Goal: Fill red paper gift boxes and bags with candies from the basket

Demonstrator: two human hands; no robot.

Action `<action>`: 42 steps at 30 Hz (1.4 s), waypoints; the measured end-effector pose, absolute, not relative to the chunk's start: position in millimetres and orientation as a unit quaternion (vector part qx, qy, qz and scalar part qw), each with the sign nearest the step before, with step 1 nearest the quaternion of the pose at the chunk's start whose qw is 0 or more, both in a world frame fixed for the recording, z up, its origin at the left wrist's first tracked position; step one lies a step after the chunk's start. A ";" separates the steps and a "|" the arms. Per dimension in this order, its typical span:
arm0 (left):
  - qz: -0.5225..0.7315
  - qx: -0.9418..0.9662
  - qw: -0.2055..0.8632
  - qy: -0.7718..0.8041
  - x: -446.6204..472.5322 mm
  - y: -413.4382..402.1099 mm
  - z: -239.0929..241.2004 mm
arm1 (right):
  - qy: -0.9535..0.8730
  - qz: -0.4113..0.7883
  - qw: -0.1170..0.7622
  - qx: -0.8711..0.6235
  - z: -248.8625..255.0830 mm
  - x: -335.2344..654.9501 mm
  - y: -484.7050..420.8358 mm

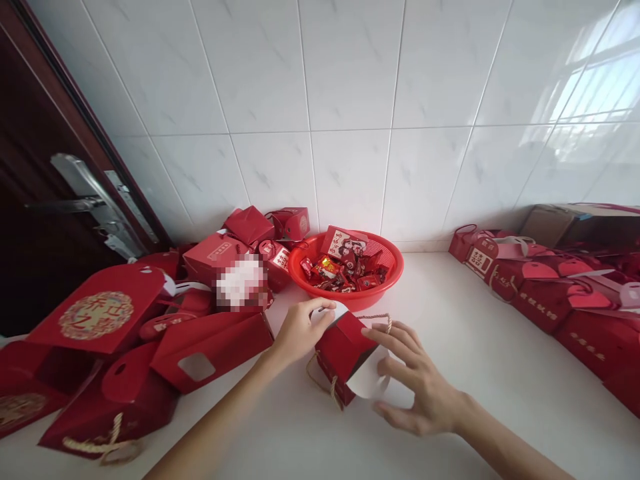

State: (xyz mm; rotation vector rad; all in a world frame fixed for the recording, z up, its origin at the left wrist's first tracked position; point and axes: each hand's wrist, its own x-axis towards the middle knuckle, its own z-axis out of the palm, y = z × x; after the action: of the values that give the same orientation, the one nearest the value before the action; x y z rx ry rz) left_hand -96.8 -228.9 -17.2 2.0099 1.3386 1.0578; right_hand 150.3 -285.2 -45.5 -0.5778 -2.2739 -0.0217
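Note:
A small red gift box (pixel 344 352) with rope handles and white inner flaps sits on the white counter (pixel 450 320) in front of me. My left hand (pixel 300 330) grips its top left flap, fingers curled over the edge. On the right, my right hand (pixel 419 383) rests with fingers spread on the box's white flap. Just behind the box stands a red plastic basin (pixel 350 299) filled with red-wrapped sweets (pixel 345 267).
Several red gift boxes and bags (pixel 130 347) lie piled at the left, beside a dark door with a metal handle (pixel 90 200). More red boxes (pixel 560 293) line the right side, with a cardboard carton (pixel 555 223) behind. A white tiled wall (pixel 350 100) backs the counter.

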 end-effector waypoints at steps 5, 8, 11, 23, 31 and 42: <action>0.411 0.695 0.296 0.511 -96.7 -230.0 -27.2 | -0.871 0.079 0.396 -0.278 -43.2 142.9 -282.7; 0.421 0.668 0.340 0.511 -94.8 -228.5 -29.3 | -0.854 0.093 0.410 -0.307 -41.0 133.2 -280.5; 0.422 0.645 0.383 0.509 -94.5 -228.2 -28.7 | -0.860 0.094 0.395 -0.310 -37.9 126.3 -279.9; 0.389 0.580 0.509 0.503 -100.5 -229.7 -18.8 | -0.870 0.017 0.391 -0.300 -39.8 125.0 -285.9; 0.226 0.673 0.630 0.314 -143.3 -220.5 -15.0 | -0.780 0.181 0.400 -0.446 -56.4 135.2 -282.4; 0.159 0.663 0.644 0.347 -149.7 -221.7 -17.0 | -0.705 0.341 0.412 -0.466 -53.2 132.3 -290.3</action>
State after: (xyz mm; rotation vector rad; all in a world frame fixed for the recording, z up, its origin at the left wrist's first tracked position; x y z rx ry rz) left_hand -149.7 -221.7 -17.0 1.5108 0.7905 0.3614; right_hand 132.3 -290.3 -53.2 -1.1718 -1.7737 0.8589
